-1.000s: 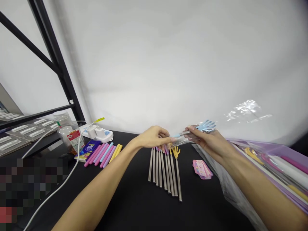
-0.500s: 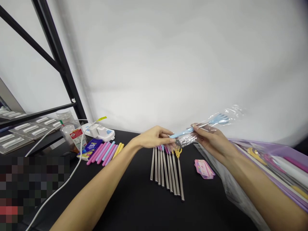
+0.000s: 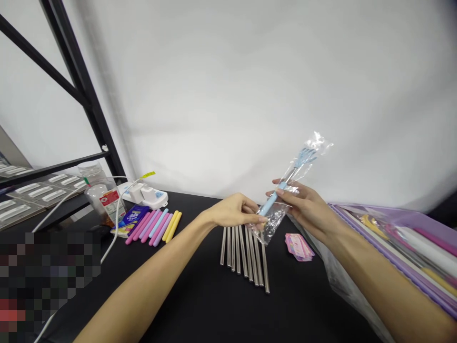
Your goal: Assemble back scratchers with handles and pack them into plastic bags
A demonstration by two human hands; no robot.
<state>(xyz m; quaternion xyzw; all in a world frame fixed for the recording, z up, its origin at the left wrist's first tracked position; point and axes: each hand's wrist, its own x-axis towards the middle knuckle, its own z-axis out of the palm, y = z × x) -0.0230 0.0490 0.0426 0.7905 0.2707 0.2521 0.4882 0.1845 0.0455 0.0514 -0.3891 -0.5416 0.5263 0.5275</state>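
A back scratcher (image 3: 273,198) with a light blue handle and blue hand-shaped head lies inside a clear plastic bag (image 3: 274,227), tilted with its head up and right. My right hand (image 3: 303,205) is closed around its middle through the plastic. At the lower end, my left hand (image 3: 237,210) pinches the bag beside the handle's tip. Below my hands, several metal rods (image 3: 246,257) lie side by side on the black table (image 3: 200,295); their upper ends are hidden. A small stack of pink cards (image 3: 299,247) lies to their right.
Several pink, purple, blue and yellow handle tubes (image 3: 153,226) lie at left beside a purple packet (image 3: 134,219). Behind are a plastic jar (image 3: 100,190) and a white power strip (image 3: 157,196). A lilac bin (image 3: 403,216) of back scratchers stands right, near loose plastic film (image 3: 339,281).
The bagged back scratcher has swung steeper, its head rising and moving left, its handle end dropping. My right hand has moved slightly left, and my left hand has lowered a little.
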